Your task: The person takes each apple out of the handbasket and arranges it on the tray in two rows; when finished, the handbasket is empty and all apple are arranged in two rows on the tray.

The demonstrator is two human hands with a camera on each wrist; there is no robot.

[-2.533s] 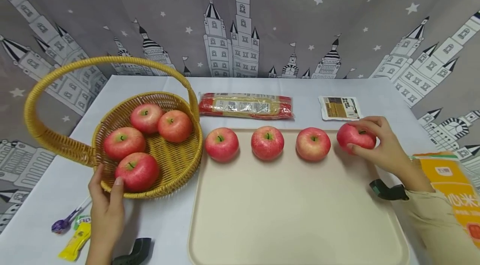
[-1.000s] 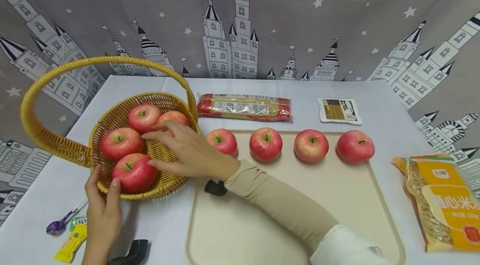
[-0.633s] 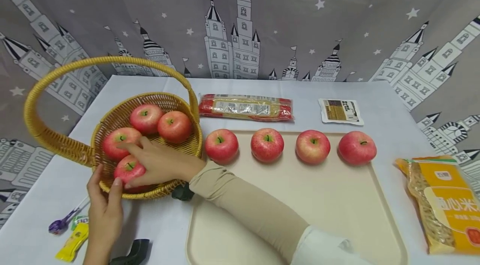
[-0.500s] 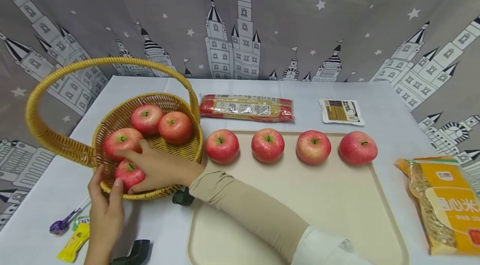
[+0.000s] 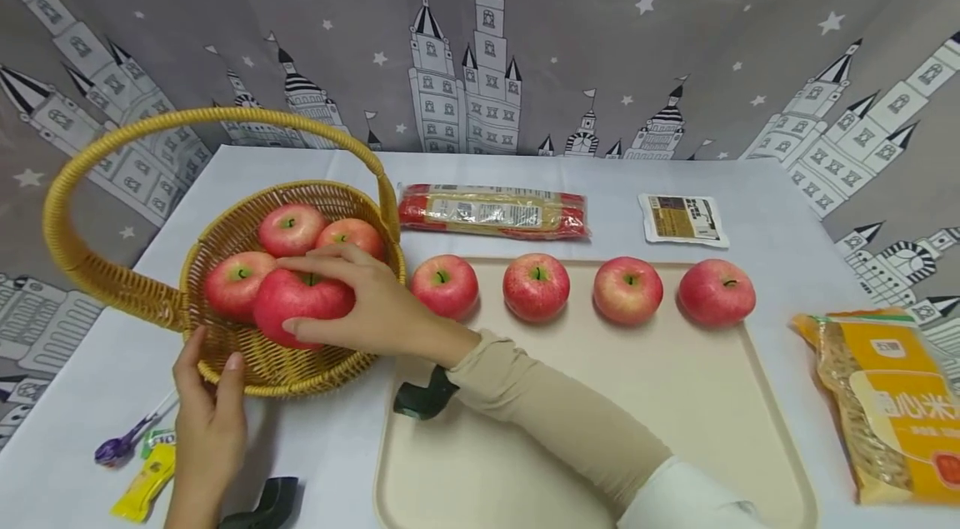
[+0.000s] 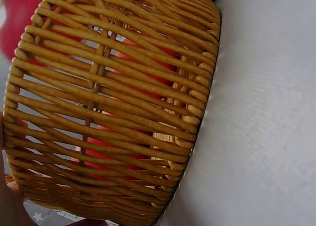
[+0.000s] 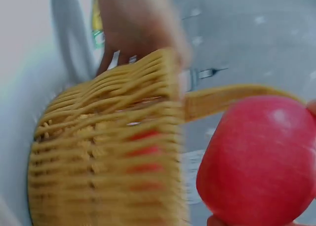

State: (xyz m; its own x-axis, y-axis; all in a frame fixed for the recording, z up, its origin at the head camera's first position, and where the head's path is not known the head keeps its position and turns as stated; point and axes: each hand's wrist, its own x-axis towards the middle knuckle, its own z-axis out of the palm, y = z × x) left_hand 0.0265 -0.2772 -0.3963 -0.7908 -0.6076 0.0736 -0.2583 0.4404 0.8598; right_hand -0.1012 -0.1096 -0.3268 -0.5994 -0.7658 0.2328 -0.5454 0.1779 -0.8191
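A yellow wicker basket (image 5: 330, 383) with a tall arched handle stands at the left of the table. My left hand (image 5: 210, 421) grips its near rim, thumb on the inner side. Over the basket my right hand (image 5: 375, 304) holds a red apple (image 5: 296, 308) between thumb and fingers. In the right wrist view that apple (image 7: 259, 161) appears above the rim level. Three other apples lie in the basket, one of them (image 5: 240, 286) at the left; another (image 5: 352, 237) is partly covered by my right hand. Through the weave in the left wrist view, red apples (image 6: 113, 159) show.
A cream tray (image 5: 600, 429) carries a row of several apples along its far edge. Behind it lie a red-and-yellow noodle packet (image 5: 491, 211) and a small sachet (image 5: 682, 219). A yellow food bag (image 5: 885, 404) is at right; a lollipop (image 5: 116, 450) and a yellow-wrapped candy (image 5: 146, 483) lie front left.
My right hand let go of an apple at the tray's right end, moved to the basket, took hold of the front apple and lifted it. My left hand stayed on the rim.
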